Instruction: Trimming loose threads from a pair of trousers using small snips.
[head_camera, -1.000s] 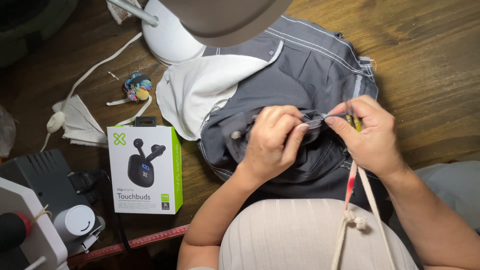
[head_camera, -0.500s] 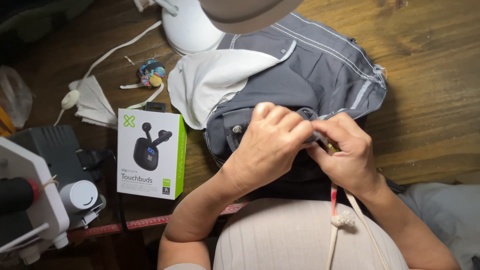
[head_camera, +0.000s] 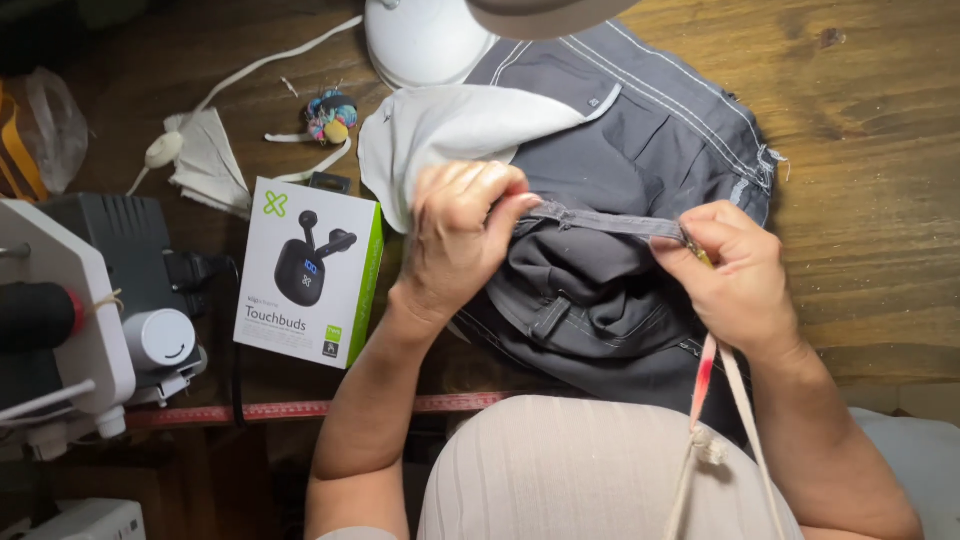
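Earbuds box (head_camera: 310, 272): lies flat on the wooden surface (head_camera: 880, 120), left of the left hand (head_camera: 462, 232) and near it, not touching.
Shape: rectangular carton, a little tilted, with a hanging tab on its top edge.
Colours: white front, bright green side, a green mark in the upper corner.
Picture on the front: black earbuds above a black charging case.
Screens, signs: none visible.

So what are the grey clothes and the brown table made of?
The grey garment with pale stitching looks like matte woven cloth, maybe cotton twill: it folds softly and shows sewn seams. The left hand and right hand pinch a strip of it. The brown table looks like wood: grain lines and a slight sheen.
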